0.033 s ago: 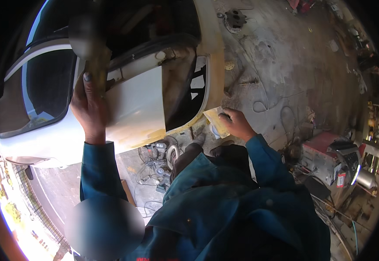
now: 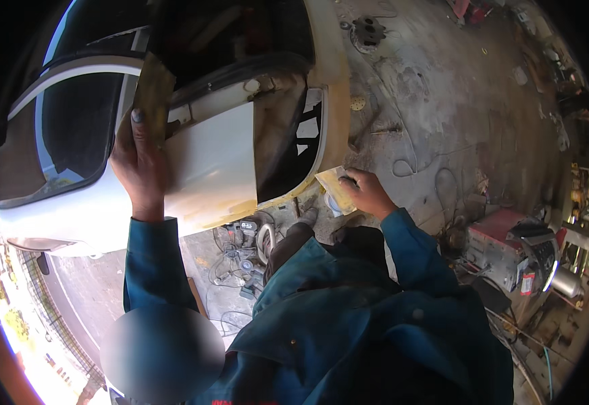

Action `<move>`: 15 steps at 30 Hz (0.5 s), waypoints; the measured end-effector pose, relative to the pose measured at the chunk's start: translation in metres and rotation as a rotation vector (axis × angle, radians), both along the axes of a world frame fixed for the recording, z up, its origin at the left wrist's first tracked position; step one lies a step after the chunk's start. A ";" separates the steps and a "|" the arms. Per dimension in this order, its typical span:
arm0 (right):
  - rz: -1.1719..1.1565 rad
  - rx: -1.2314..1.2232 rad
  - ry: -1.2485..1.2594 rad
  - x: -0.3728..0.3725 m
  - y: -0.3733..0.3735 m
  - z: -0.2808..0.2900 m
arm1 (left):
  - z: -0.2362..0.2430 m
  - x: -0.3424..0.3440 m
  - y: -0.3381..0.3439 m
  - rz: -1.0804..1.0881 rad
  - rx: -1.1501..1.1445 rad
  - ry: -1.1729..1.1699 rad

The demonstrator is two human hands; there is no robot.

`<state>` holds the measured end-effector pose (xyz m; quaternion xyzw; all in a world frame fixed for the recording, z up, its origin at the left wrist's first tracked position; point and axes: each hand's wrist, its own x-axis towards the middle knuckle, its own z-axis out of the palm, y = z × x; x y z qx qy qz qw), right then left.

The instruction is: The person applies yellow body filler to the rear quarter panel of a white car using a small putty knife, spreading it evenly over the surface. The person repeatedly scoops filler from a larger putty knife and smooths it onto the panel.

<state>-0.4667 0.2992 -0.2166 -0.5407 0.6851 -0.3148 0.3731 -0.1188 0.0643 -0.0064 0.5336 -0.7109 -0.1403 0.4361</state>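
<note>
My left hand (image 2: 140,165) is raised over the white car (image 2: 220,165), its thumb pressed along a dark, flat board (image 2: 154,94) with yellowish-brown smears. The other fingers are mostly hidden behind it. Off the car's rear corner, my right hand (image 2: 369,192) pinches a thin, pale yellow, flat spreader (image 2: 331,183) with its corner pointing to the car. Yellow filler-like smears run along the lower edge of the white panel. A dark opening (image 2: 281,155) lies to the right of that panel.
Power tools and tangled cables (image 2: 244,236) lie on the floor by my feet. A red and grey machine (image 2: 497,243) stands at the right, with clutter around it. A cord (image 2: 413,162) curls across the floor. The car's side window (image 2: 71,128) is at the left.
The view has shifted very slightly. Both hands keep their holds and nearly the same places.
</note>
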 end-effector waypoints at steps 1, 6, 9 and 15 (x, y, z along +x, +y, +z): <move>0.016 -0.016 -0.008 -0.001 -0.003 -0.005 | -0.001 0.000 -0.001 0.006 -0.002 -0.003; 0.143 0.056 -0.011 -0.016 -0.019 -0.006 | 0.001 0.000 0.000 0.061 -0.003 -0.006; 0.188 -0.018 0.020 -0.026 -0.026 -0.016 | 0.000 -0.006 0.001 0.084 -0.049 -0.003; 0.191 -0.111 0.073 -0.043 -0.050 -0.019 | -0.002 0.005 -0.004 0.139 -0.138 -0.069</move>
